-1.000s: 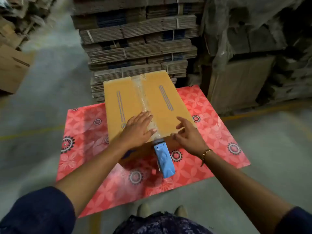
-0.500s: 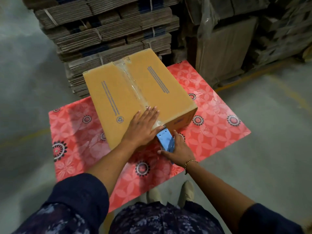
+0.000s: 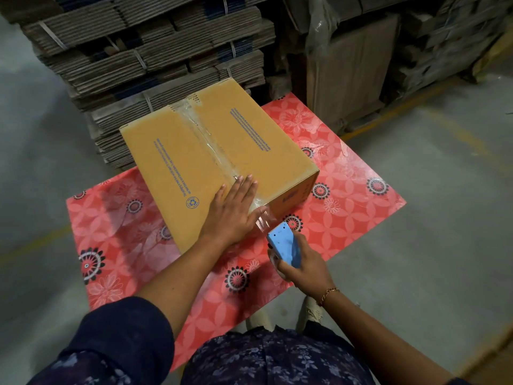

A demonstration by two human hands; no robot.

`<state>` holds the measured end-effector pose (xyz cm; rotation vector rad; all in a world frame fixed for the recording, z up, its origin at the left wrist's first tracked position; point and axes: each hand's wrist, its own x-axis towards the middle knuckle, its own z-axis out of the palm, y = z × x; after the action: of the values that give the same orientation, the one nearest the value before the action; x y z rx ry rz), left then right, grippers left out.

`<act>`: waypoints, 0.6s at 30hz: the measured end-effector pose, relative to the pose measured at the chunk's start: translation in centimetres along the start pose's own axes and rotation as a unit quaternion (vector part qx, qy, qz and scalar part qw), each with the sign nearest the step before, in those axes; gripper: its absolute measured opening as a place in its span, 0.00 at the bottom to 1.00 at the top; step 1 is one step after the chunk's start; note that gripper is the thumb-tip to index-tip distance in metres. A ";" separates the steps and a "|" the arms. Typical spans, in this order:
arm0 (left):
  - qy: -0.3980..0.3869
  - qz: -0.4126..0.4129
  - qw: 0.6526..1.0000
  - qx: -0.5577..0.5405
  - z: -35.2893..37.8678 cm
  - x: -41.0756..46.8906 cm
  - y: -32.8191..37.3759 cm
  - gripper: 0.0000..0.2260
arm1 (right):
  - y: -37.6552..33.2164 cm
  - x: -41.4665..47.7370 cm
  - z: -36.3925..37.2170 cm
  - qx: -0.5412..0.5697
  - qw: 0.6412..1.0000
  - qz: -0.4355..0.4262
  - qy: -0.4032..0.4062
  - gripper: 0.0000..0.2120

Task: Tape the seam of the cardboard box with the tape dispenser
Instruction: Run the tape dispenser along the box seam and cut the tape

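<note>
A closed brown cardboard box (image 3: 172, 159) lies on a red flowered table top (image 3: 352, 173). Clear tape (image 3: 206, 140) runs along its middle seam from the far edge to the near edge. My left hand (image 3: 231, 212) lies flat, fingers spread, on the near end of the seam and presses the tape down. My right hand (image 3: 305, 266) grips a light blue tape dispenser (image 3: 284, 243) just off the box's near edge, toothed end toward the box. A short strip of clear tape (image 3: 262, 219) stretches from the box edge to the dispenser.
Strapped bundles of flat cardboard (image 3: 144, 54) are stacked right behind the table. More cardboard and plastic-wrapped stock (image 3: 352, 70) stands at the back right. Grey concrete floor (image 3: 444, 218) with a yellow line surrounds the table. My shoes (image 3: 311, 312) show below the table's near edge.
My right hand has taken hold of the dispenser and drawn it away from the box edge, stretching tape. The left hand stays pressed on the seam's near end. The view has swung.
</note>
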<state>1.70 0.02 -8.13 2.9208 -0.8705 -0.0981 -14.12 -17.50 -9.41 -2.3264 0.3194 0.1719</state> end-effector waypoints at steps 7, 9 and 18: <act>0.012 0.005 1.000 -0.014 0.0 0.0 0.0 0.35 | -1.0 -0.5 -0.3 -0.069 0.996 0.013 0.050 0.34; 0.011 0.006 1.000 -0.016 -0.1 -0.1 0.0 0.35 | -1.4 -0.7 -0.7 -0.086 0.994 0.019 0.057 0.32; 0.005 0.006 1.000 -0.024 0.0 0.0 -0.3 0.35 | -2.4 -1.3 -1.8 -0.153 0.987 0.030 0.039 0.32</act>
<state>1.90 0.24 -8.13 2.8696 -0.8725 -0.1019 -14.68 -16.96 -6.24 -2.6326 0.4274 0.1702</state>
